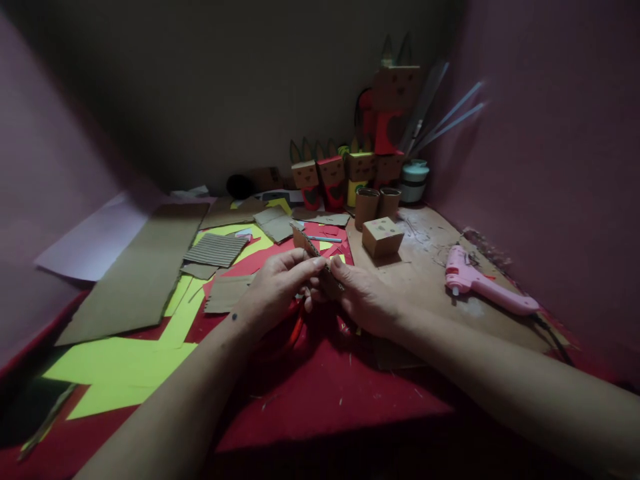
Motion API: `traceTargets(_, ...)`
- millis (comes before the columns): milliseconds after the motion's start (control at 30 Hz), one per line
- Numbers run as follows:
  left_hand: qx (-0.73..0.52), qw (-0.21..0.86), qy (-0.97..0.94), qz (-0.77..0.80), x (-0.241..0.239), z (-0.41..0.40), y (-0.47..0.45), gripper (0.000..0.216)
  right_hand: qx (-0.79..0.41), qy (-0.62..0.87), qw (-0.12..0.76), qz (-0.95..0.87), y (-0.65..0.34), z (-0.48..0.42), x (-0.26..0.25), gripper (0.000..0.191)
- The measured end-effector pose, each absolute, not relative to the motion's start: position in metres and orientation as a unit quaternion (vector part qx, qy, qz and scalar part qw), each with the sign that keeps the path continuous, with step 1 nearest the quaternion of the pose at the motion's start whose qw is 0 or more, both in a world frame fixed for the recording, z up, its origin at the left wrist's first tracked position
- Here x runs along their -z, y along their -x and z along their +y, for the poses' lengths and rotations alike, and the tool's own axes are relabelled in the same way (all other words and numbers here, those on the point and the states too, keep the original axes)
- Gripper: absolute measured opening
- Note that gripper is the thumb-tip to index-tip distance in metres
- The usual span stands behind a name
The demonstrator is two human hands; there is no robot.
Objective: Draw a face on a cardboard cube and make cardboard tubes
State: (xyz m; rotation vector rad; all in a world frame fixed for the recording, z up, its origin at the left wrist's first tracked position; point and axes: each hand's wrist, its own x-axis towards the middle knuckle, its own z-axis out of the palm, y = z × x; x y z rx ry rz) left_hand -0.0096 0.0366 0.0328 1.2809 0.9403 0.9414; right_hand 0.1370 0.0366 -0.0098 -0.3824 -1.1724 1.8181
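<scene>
My left hand [275, 288] and my right hand [361, 299] meet over the middle of the red table surface [320, 400]. Both pinch a narrow strip of corrugated cardboard [306, 243] that sticks up and away from my fingertips. The left fingers close on its near left side, the right fingers grip its lower right end. Something red-orange [295, 333] lies under my left wrist, mostly hidden.
A pink glue gun [487, 283] lies at the right on a cardboard sheet. A small cardboard box [382, 237], two cardboard tubes [376, 203] and paper animal figures [333, 179] stand behind. Cardboard pieces [145, 267] and yellow paper [120, 363] cover the left.
</scene>
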Motion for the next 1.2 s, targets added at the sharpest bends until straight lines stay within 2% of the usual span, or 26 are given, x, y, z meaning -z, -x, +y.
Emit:
traceTargets(167, -0.412, 0.6, -0.558, 0.397, -0.031, 0.036, 0.009, 0.028, -0.752, 0.157, 0.462, -0.443, -0.137, 0.034, 0.003, 0.036)
traceTargets(400, -0.311, 0.611, -0.608, 0.401, -0.032, 0.03, 0.009, 0.021, -0.746, 0.211, 0.428, -0.464, -0.142, 0.032, 0.0, 0.047)
traceTargets(567, -0.301, 0.639, -0.592, 0.389, -0.028, 0.027, 0.007, 0.018, -0.741, 0.22, 0.447, -0.45, -0.143, 0.035, 0.005, 0.044)
traceTargets(767, -0.29, 0.618, -0.617, 0.391, -0.033, 0.026, 0.004, 0.017, -0.709, 0.231, 0.484, -0.459, -0.146, 0.037, 0.009, 0.035)
traceTargets(933, -0.279, 0.606, -0.613, 0.424, -0.041, 0.021, 0.001, 0.02, -0.663, 0.315, 0.498, -0.462, -0.146, 0.033, 0.004, 0.055)
traceTargets(1200, -0.319, 0.589, -0.588, 0.453, -0.035, 0.018, 0.0, 0.006, -0.595, 0.38, 0.505, -0.497, -0.147, 0.033, 0.009, 0.063)
